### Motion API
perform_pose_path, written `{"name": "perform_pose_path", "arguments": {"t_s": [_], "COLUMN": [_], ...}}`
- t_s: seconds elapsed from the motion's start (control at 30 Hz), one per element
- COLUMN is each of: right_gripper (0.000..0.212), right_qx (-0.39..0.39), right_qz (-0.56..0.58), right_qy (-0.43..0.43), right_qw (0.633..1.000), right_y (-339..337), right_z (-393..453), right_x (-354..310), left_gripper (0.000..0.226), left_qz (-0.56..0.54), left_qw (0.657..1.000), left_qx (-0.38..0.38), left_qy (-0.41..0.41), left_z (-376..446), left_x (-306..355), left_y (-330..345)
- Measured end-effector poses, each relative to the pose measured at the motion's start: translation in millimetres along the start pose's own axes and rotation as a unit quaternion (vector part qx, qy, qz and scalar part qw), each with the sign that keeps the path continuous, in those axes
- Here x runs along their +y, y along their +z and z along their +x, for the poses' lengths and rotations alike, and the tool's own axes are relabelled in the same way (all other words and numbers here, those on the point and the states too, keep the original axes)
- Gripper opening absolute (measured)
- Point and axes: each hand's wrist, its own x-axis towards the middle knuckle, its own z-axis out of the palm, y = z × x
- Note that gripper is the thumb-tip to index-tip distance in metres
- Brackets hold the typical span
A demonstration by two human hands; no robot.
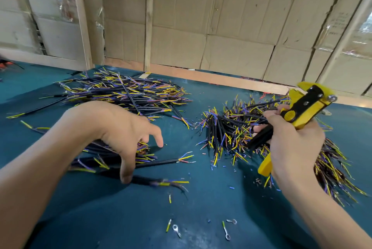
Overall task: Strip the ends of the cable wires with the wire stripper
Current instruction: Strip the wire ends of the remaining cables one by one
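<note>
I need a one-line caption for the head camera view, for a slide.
Right hand grips a yellow wire stripper; left hand reaches down to cut cables on the blue table.

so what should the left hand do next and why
Probably close the left hand on the loose black cable lying under its spread fingers and lift it toward the wire stripper, since the right hand grips the tool with no wire visibly in it.
</note>
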Motion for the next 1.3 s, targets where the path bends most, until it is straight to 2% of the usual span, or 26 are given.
{"name": "perform_pose_path", "arguments": {"t_s": [0.1,0.2,0.23,0.3,0.37,0.43,0.6,0.73,0.93,1.2,1.3], "right_gripper": [0.012,0.014,0.014,0.013,0.014,0.019,0.019,0.014,0.016,0.015,0.014], "right_qx": [-0.008,-0.022,-0.027,-0.034,-0.032,-0.027,-0.025,-0.025,-0.043,-0.055,-0.054], "right_qz": [-0.001,0.0,-0.004,-0.011,-0.013,-0.009,-0.005,0.001,0.012,0.029,0.027], "right_qy": [-0.004,-0.008,-0.011,-0.018,-0.019,-0.016,-0.01,-0.01,-0.024,-0.01,-0.005], "right_qw": [1.0,1.0,1.0,0.999,0.999,0.999,1.0,1.0,0.999,0.998,0.998], "right_y": [2,4,4,4,4,3,2,3,4,4,3], "right_z": [-3,-7,-8,-8,-7,-5,-3,-4,-6,-8,-8], "right_x": [1,2,2,2,3,3,2,3,4,2,2], "left_gripper": [0.062,0.053,0.056,0.078,0.109,0.12,0.103,0.083,0.04,0.04,0.057], "left_qz": [-0.019,-0.039,-0.06,-0.09,-0.051,0.002,0.033,-0.016,-0.02,0.029,0.052], "left_qw": [0.998,0.988,0.984,0.98,0.991,0.996,0.993,0.996,0.997,0.986,0.988], "left_qx": [0.052,0.115,0.125,0.112,0.089,0.084,0.098,0.049,0.08,0.139,0.119], "left_qy": [0.043,0.093,0.114,0.137,0.089,0.018,-0.05,-0.077,0.01,0.084,0.088], "left_z": [11,20,23,24,22,20,15,6,11,14,10], "left_x": [1,9,10,6,-9,-28,-40,-37,-24,4,11], "left_y": [1,2,2,4,7,10,6,-7,-6,2,3]}}
